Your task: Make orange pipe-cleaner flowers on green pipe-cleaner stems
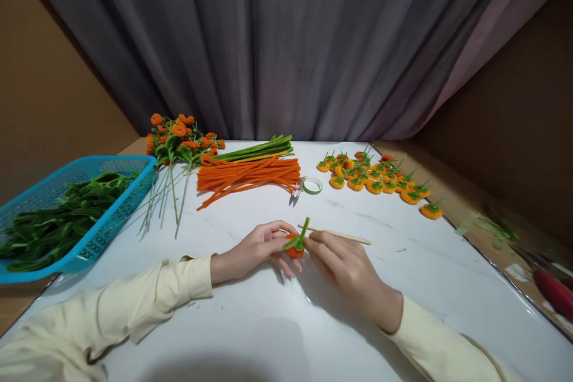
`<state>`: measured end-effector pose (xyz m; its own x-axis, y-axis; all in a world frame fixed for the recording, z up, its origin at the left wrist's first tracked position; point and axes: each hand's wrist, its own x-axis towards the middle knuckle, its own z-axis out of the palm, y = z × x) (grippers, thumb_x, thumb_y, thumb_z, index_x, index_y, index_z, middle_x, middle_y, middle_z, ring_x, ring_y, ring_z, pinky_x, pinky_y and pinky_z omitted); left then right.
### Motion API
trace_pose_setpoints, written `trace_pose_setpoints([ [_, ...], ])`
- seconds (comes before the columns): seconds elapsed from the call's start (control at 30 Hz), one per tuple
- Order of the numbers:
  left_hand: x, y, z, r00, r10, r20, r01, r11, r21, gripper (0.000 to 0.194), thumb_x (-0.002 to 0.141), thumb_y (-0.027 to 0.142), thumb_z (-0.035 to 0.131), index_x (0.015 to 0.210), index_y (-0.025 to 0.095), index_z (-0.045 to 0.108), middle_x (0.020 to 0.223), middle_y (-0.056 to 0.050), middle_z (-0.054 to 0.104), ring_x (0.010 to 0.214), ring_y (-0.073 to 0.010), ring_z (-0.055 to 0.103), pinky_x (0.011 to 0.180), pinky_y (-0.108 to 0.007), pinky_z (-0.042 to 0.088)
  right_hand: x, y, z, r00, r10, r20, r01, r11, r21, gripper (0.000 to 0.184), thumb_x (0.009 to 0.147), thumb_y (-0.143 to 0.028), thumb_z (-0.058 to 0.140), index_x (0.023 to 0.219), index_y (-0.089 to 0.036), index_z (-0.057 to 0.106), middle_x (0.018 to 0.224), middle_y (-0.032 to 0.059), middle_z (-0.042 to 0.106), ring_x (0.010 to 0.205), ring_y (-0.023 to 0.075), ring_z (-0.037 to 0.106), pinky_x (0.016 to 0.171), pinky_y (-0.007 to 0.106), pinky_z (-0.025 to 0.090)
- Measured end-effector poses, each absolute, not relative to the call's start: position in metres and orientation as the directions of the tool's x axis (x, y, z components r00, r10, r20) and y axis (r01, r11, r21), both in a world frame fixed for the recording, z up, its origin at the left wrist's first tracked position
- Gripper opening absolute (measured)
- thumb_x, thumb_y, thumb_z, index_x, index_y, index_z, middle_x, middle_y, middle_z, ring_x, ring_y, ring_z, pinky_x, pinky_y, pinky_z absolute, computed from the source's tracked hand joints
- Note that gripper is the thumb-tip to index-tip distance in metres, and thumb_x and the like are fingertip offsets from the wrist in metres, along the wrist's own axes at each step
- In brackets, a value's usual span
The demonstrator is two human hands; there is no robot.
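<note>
With twelve pointing away from the person, a small orange piece (295, 253) is sitting at the centre of the dial, between the two hands, with a fuzzy green strip (305, 230) rising from its top. The left hand (257, 249), at nine o'clock, is holding the piece in a narrow grip of thumb and fingers. The right hand (347, 259), just past three, is closing its fingers around a wooden stick (363, 241), its fingertips almost meeting the piece; whether they are pressing on it, I cannot tell.

At twelve, small snips (294, 195) are lying on the white table (215, 334), with a tape roll (313, 191) just beside them toward one o'clock. At eleven, a bundle of orange stems (246, 178) is spreading sideways, and green stems (264, 148) are lying beyond it; the snips are standing partly between the hands and these bundles. Past ten, a bunch of orange flowers (179, 130) is trailing its thin stalks back toward the person. Between nine and ten, a blue basket (129, 212) is holding dark green leaves (80, 209) and blocking that side. Toward two, yellow-orange heads (375, 187) are crowding together. Around three, well apart, green scraps (495, 227) and a red-handled tool (553, 293) are lying past the table edge.
</note>
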<state>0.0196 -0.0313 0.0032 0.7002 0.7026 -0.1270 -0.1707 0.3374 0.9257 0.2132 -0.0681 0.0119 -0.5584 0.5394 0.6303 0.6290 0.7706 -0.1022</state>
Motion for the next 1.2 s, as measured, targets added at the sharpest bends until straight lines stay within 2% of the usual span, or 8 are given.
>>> trace_pose_setpoints([
  [0.17, 0.022, -0.034, -0.001, 0.634, 0.767, -0.101, -0.091, 0.204, 0.975, 0.028, 0.080, 0.033, 0.061, 0.099, 0.015, 0.050, 0.077, -0.003, 0.061, 0.065, -0.0155, 0.064, 0.061, -0.030, 0.054, 0.222, -0.063, 0.023, -0.441, 0.672, 0.595, 0.543, 0.727, -0.420, 0.027, 0.087, -0.008, 0.045, 0.111, -0.017, 0.053, 0.101, 0.0109, 0.058, 0.091, 0.0183, 0.057, 0.073, 0.030, 0.051],
  [0.37, 0.024, -0.037, -0.006, 0.620, 0.784, -0.019, 0.086, -0.044, 0.995, 0.028, 0.075, 0.014, 0.054, 0.102, 0.016, 0.055, 0.086, -0.003, 0.061, 0.073, -0.0126, 0.059, 0.062, -0.021, 0.048, 0.213, -0.069, 0.025, -0.768, 0.389, 0.509, 0.490, 0.868, 0.077, 0.021, 0.087, -0.004, 0.041, 0.097, -0.012, 0.058, 0.101, 0.0114, 0.062, 0.102, 0.0249, 0.050, 0.084, 0.042, 0.041],
  [0.5, 0.023, -0.037, -0.001, 0.601, 0.795, 0.083, 0.289, -0.313, 0.905, 0.029, 0.076, 0.014, 0.051, 0.103, 0.015, 0.062, 0.092, -0.004, 0.066, 0.072, -0.0118, 0.056, 0.060, -0.018, 0.044, 0.209, -0.071, 0.021, -0.801, 0.402, 0.443, 0.503, 0.853, 0.137, 0.029, 0.092, -0.006, 0.031, 0.083, -0.011, 0.058, 0.081, 0.0096, 0.063, 0.075, 0.0195, 0.052, 0.070, 0.038, 0.043],
  [0.6, 0.021, -0.036, 0.000, 0.632, 0.765, 0.124, 0.308, -0.395, 0.865, 0.028, 0.077, 0.017, 0.053, 0.103, 0.014, 0.064, 0.093, -0.006, 0.066, 0.064, -0.0100, 0.055, 0.057, -0.018, 0.044, 0.209, -0.072, 0.021, -0.733, 0.517, 0.442, 0.554, 0.831, -0.052, 0.025, 0.090, -0.006, 0.033, 0.082, -0.014, 0.055, 0.076, 0.0083, 0.060, 0.068, 0.0179, 0.050, 0.062, 0.033, 0.042],
  [0.7, 0.020, -0.037, 0.000, 0.657, 0.739, 0.149, 0.286, -0.427, 0.858, 0.027, 0.079, 0.021, 0.055, 0.103, 0.014, 0.064, 0.093, -0.007, 0.065, 0.056, -0.0074, 0.051, 0.053, -0.017, 0.043, 0.212, -0.070, 0.023, -0.526, 0.751, 0.398, 0.587, 0.660, -0.468, 0.015, 0.088, -0.012, 0.041, 0.081, -0.017, 0.052, 0.072, 0.0043, 0.059, 0.064, 0.0151, 0.052, 0.058, 0.027, 0.042],
  [0.8, 0.021, -0.039, 0.002, 0.658, 0.741, 0.134, 0.263, -0.393, 0.881, 0.024, 0.080, 0.023, 0.055, 0.101, 0.014, 0.065, 0.095, -0.007, 0.064, 0.056, -0.0068, 0.053, 0.051, -0.017, 0.043, 0.216, -0.063, 0.022, -0.298, 0.944, 0.140, 0.546, 0.289, -0.786, 0.011, 0.084, -0.018, 0.048, 0.073, -0.018, 0.051, 0.064, 0.0002, 0.058, 0.056, 0.0130, 0.053, 0.053, 0.024, 0.042],
  [0.9, 0.022, -0.039, 0.003, 0.656, 0.754, 0.025, 0.166, -0.177, 0.970, 0.024, 0.078, 0.025, 0.059, 0.098, 0.012, 0.064, 0.095, -0.008, 0.062, 0.063, -0.0105, 0.060, 0.057, -0.020, 0.050, 0.218, -0.056, 0.015, -0.190, 0.981, -0.029, 0.477, 0.066, -0.876, 0.007, 0.077, -0.021, 0.053, 0.072, -0.018, 0.049, 0.065, 0.0006, 0.059, 0.057, 0.0137, 0.056, 0.053, 0.025, 0.045],
  [1.2, 0.022, -0.031, -0.001, 0.644, 0.735, -0.211, -0.062, 0.325, 0.944, 0.032, 0.076, 0.033, 0.068, 0.097, 0.010, 0.063, 0.068, -0.004, 0.064, 0.060, -0.0133, 0.064, 0.063, -0.026, 0.054, 0.214, -0.067, 0.016, -0.451, 0.720, 0.527, 0.558, 0.689, -0.463, 0.022, 0.081, -0.005, 0.040, 0.094, -0.019, 0.052, 0.099, 0.0103, 0.060, 0.102, 0.0222, 0.054, 0.082, 0.039, 0.047],
])
